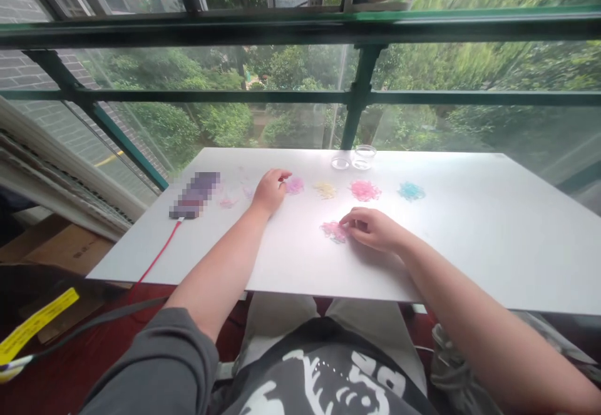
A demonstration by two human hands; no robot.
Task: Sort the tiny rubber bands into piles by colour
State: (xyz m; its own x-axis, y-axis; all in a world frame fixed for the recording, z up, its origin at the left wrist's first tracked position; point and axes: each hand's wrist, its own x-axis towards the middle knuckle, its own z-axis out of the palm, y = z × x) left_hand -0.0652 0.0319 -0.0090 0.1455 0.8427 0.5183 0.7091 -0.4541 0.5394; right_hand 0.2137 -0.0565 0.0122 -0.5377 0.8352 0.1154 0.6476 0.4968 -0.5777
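Small, thin pieces that look like tiny elastic bands lie in loose heaps on a white table (pixel 291 252). My left hand (pixel 271 191) is beside the purple heap (pixel 295 185), its fingers stretched over the heap's edge and apart from the thumb. Nothing shows in that hand. Nearer to me, my right hand (pixel 373 228) has its bent fingertips pressed together on a mixed pink heap (pixel 333 231); what they pinch is too small to make out. Behind it are a yellow heap (pixel 325 190), a bright pink heap (pixel 365 190) and a teal heap (pixel 411 191).
Two clear round containers (pixel 364 157) stand at the table's back edge. On the left lies a phone-like device (pixel 195 196), pixelated, with a red cable (pixel 159 256). Faint pale pink pieces (pixel 228 203) lie beside it. A green railing (pixel 300 30) and windows run behind the table.
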